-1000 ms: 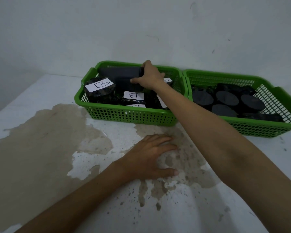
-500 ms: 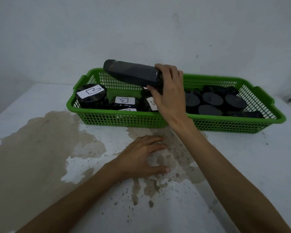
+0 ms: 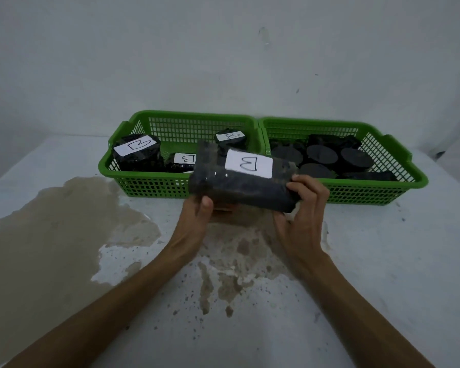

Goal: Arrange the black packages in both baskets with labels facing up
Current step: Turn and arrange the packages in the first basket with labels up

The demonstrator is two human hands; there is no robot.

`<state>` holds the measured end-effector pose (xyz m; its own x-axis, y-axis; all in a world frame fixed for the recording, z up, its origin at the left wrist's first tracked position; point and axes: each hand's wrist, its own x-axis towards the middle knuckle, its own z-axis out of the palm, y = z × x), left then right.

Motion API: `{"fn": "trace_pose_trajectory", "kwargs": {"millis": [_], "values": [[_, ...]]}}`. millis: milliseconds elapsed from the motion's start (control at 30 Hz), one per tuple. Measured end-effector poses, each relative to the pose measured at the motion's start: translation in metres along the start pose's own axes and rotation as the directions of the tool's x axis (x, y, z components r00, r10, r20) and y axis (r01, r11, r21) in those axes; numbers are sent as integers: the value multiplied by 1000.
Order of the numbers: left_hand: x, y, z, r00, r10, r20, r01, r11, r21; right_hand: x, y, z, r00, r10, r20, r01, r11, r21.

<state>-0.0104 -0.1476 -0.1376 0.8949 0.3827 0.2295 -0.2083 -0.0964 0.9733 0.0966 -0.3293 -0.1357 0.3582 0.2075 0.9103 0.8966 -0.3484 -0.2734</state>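
Starting at the far left, a broad tan stain (image 3: 58,229) spreads over the white table (image 3: 383,261), with flaked patches trailing toward the middle. Behind it sits the left green basket (image 3: 143,185), and inside it a black package at the left end (image 3: 137,152) lies with its white "B" label up. Just beside that one, another labelled package (image 3: 183,162) peeks out, partly hidden. Further back, near the basket's right end, a third package (image 3: 230,139) shows its label too.

Now the action: the left hand (image 3: 197,216) comes up from below, thumb pressed on the lower left corner of a long black package (image 3: 239,181), fingers tucked underneath and out of sight. That package is held in the air, above the table and in front of both baskets where they meet, tilted down to the right, its white label (image 3: 248,163) with a "B" facing up toward the camera. The right hand (image 3: 303,216) is clamped on its right end, fingertips curled over the top edge and thumb beneath.

On to the right green basket (image 3: 369,192), touching the left one side by side. It holds a cluster of round black packages (image 3: 321,155), all dark faces, no labels visible. A plain grey wall (image 3: 223,62) stands behind everything.
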Motion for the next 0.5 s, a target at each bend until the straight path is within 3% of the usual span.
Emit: {"fn": "trace_pose_trajectory", "kwargs": {"millis": [133, 300, 400, 500], "values": [[3, 12, 1, 985, -172, -27, 154, 932, -327, -11, 1, -15, 999, -1, 53, 2, 1000, -18], [1, 22, 5, 966, -250, 67, 254, 867, -429, -16, -11, -31, 970, 217, 110, -221, 975, 20], [-4, 21, 7, 958, -274, 87, 283, 847, -450, -7, -25, -36, 827, 511, 234, -558, 796, 234], [-10, 18, 6, 948, -312, 64, 303, 822, -482, -5, -27, -34, 714, 612, 339, -699, 652, 294]]}}
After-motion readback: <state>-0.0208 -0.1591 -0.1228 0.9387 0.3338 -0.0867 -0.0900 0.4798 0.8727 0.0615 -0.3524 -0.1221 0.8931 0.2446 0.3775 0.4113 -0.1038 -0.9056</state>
